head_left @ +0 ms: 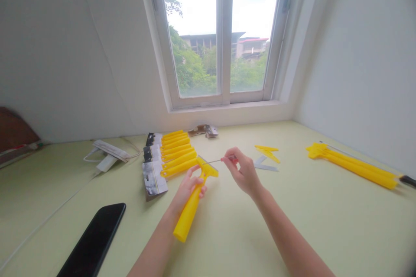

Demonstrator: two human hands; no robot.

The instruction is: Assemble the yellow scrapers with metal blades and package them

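Left hand [190,190] gripping yellow plastic scraper [191,212] by handle; right hand [243,173] pinching thin red-handled screwdriver [214,161], tip near scraper head; row of packaged yellow scrapers [177,151] far left.

Our pale green surface [354,233] carries a black smartphone [92,240] left of the hands [245,173], a row of yellow scrapers [177,151] and packaging cards [154,177] just beyond them, and more yellow scrapers [352,166] well right.

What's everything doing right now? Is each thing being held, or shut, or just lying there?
Yellow scraper, held at a tilt.
Left hand, closed around the scraper's grip.
Thin metal pin, held, tip beside the scraper's head.
Right hand, pinching the pin.
Row of yellow scrapers, lying side by side.
Packaging cards, lying in an overlapping line.
Smartphone, lying flat, dark.
Window, shut.
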